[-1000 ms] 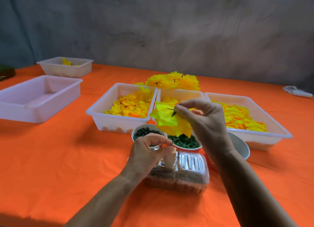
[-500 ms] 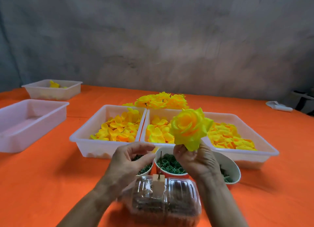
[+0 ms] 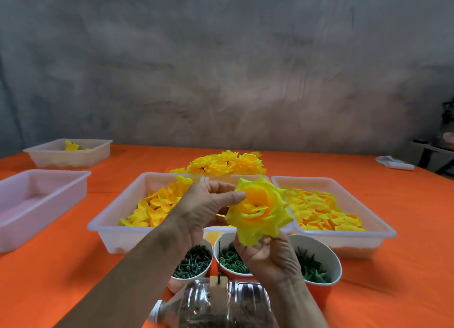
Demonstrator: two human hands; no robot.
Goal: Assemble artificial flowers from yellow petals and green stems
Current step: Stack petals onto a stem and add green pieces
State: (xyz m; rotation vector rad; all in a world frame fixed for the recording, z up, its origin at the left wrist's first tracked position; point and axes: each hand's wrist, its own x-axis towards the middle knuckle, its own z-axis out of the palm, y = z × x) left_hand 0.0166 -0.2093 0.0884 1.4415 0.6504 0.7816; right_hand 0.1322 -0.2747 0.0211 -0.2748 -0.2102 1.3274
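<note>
A yellow flower head (image 3: 259, 209) with an orange centre is held up in front of the trays, facing me. My right hand (image 3: 269, 256) grips it from underneath; whatever it has for a stem is hidden in the fingers. My left hand (image 3: 205, 208) touches the flower's left edge with thumb and fingers curled round the outer petals. Loose yellow petals fill the left tray (image 3: 115, 219) and the right tray (image 3: 378, 225). Three cups below hold green parts: left cup (image 3: 194, 261), middle cup (image 3: 229, 259), right cup (image 3: 317, 266).
A pile of finished yellow flowers (image 3: 226, 165) lies behind the trays. A clear plastic bottle (image 3: 213, 305) with a wooden block and upright pin (image 3: 218, 259) lies nearest me. A further tray (image 3: 36, 202) sits left, another (image 3: 68, 153) at far left back. The table (image 3: 61, 273) wears orange cloth.
The flower was turned from petals-down to facing up and lifted. My left hand rose from the pin block to the flower's left edge. The camera tilted upward.
</note>
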